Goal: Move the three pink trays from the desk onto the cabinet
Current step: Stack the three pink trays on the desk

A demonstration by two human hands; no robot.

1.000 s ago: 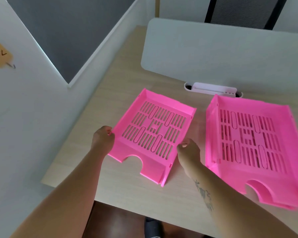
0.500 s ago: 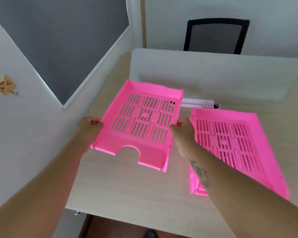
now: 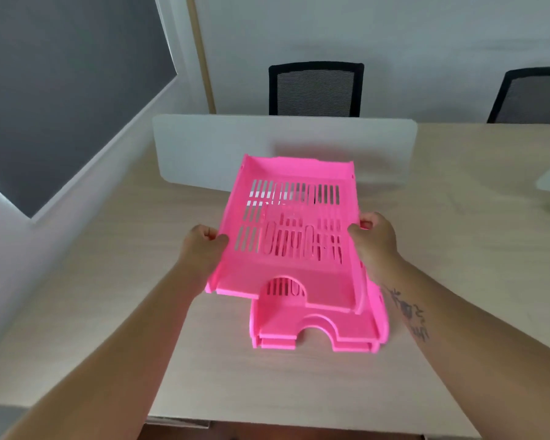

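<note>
Trays counted: one held tray [image 3: 291, 230], gripped at its side rails by the left hand [image 3: 204, 246] and right hand [image 3: 375, 239], above a lower stack [image 3: 318, 328] on the desk [image 3: 458, 249]. Stack count was unclear, mostly hidden; two edges were seen. Long axis ran 6 to 12 o'clock, notch at 6. Two chairs [image 3: 315, 88] were seen at 12–2 o'clock.

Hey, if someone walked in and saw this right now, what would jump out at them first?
The bright pink tray at the centre, held in the air by the left hand and right hand on its side edges. Right under it, more pink trays lie stacked on the pale wooden desk. Two black chairs stand behind the white divider.
</note>
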